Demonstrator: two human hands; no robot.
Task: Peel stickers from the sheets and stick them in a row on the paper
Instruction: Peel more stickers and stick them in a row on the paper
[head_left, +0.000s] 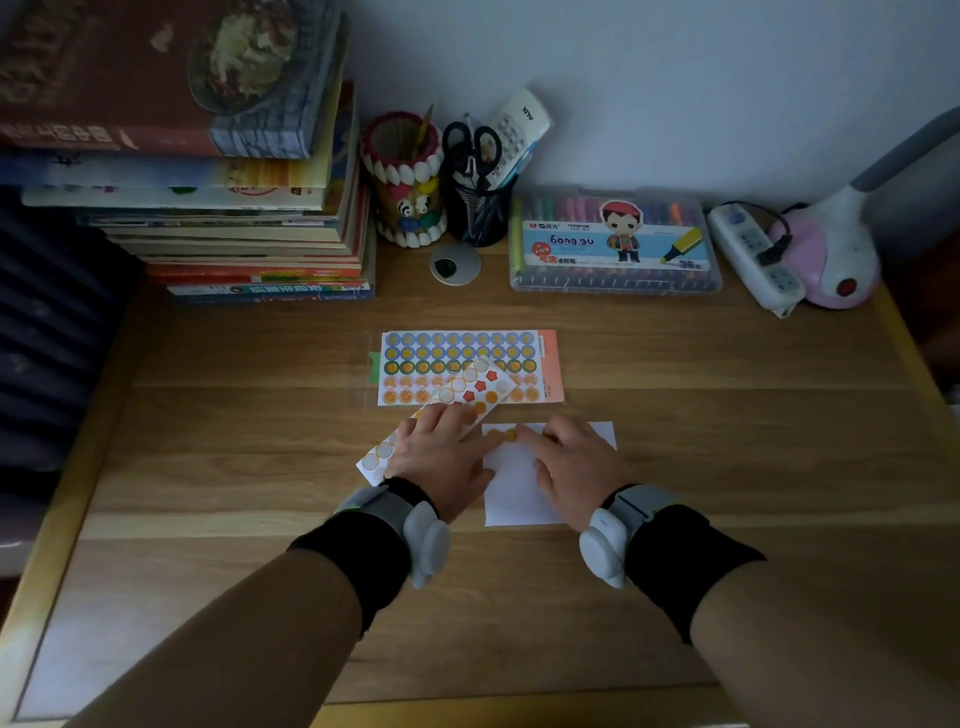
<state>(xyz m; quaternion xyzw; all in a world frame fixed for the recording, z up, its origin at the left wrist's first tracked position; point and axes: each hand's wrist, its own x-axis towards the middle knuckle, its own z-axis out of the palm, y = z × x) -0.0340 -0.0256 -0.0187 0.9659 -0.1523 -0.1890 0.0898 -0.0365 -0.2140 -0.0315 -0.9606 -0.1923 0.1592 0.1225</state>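
Pressing flimsy sticker (510, 435) at paper's (519, 501) eleven o'clock with flat right hand (571, 467); pinning floppy sheet (475, 387) under spread left hand (441, 449); best lifted by edges.

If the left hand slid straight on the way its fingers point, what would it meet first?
Likely the red star stickers further up the narrow white sticker strip the left hand rests on; then the large sheet of round stickers.

Left hand (441, 452) lies flat on the white sticker strip (478, 387); right hand (576, 467) presses a round orange sticker (510, 435) at the white paper sheet's (514, 499) far edge.
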